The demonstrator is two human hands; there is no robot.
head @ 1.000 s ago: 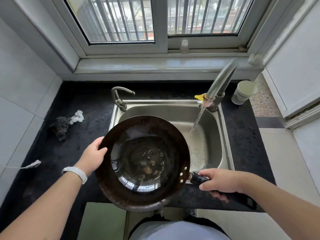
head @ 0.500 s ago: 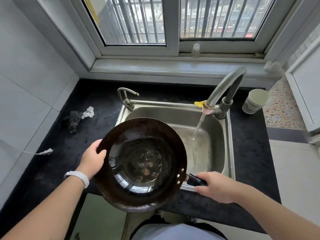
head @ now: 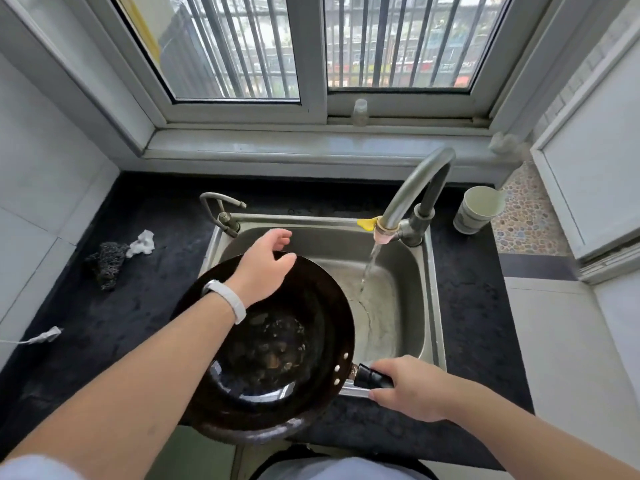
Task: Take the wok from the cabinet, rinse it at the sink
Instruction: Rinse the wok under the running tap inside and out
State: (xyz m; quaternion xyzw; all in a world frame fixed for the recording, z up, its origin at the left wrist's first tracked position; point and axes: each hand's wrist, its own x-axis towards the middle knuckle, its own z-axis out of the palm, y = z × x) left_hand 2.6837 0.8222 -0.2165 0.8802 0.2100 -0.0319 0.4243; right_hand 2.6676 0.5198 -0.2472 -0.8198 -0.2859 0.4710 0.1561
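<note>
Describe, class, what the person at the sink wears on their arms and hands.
Both forearms are bare, with no gloves or rings visible. The left hand has a white band on its wrist. The right hand wears nothing visible.

A dark brown-black wok (head: pixel 277 348) is showing glossy highlights and pale speckled residue at its centre, with three silver rivets beside its black handle (head: pixel 372 375). Behind the wok, the sink (head: pixel 408 306) is gleaming dull steel grey, and the counter (head: pixel 145 306) around it is looking mottled black. Above the sink, a grey faucet (head: pixel 415 188) is carrying a pinkish tip and a yellow tab. Right of the faucet, a cup (head: pixel 478 209) is appearing pale green, possibly striped near its base. Left of the sink, a black scrubber (head: pixel 107 265) is lying by a white scrap (head: pixel 142 242). A white band (head: pixel 225 299) is circling the wrist over the wok.
</note>
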